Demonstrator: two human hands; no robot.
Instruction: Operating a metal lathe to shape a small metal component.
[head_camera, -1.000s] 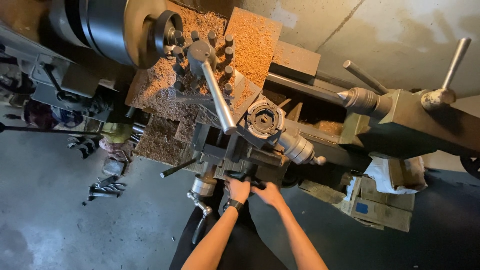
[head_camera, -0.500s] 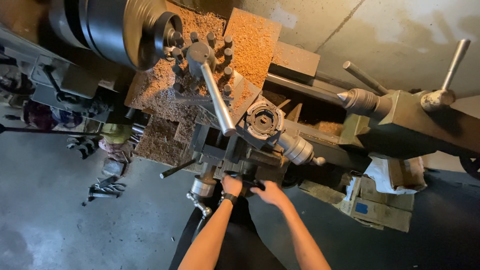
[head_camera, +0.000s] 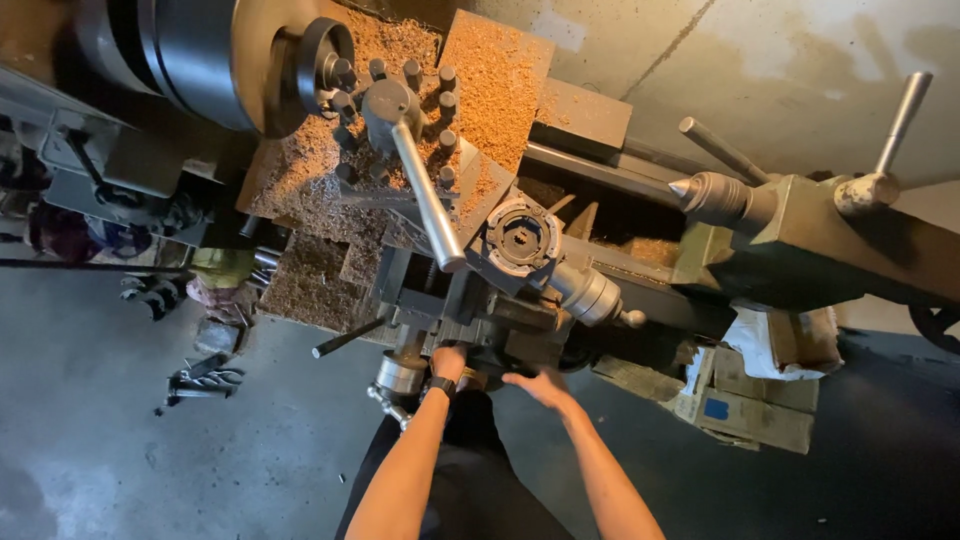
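Since the earlier frame, the right hand has come off the lathe carriage and now hovers with fingers spread, just right of the left hand, which stays curled on a carriage control. Directly above that grip stand 1 long steel lever and 1 round dial. Open floor lies left; 1 tailstock sits far right.

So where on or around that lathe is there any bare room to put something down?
Bare concrete floor lies left of the person's left arm, below the scattered metal tools. The tailstock top looks chip-free. Crowded: the tool post and carriage, buried in chips; both hands, left hand and right hand, occupy the apron front.
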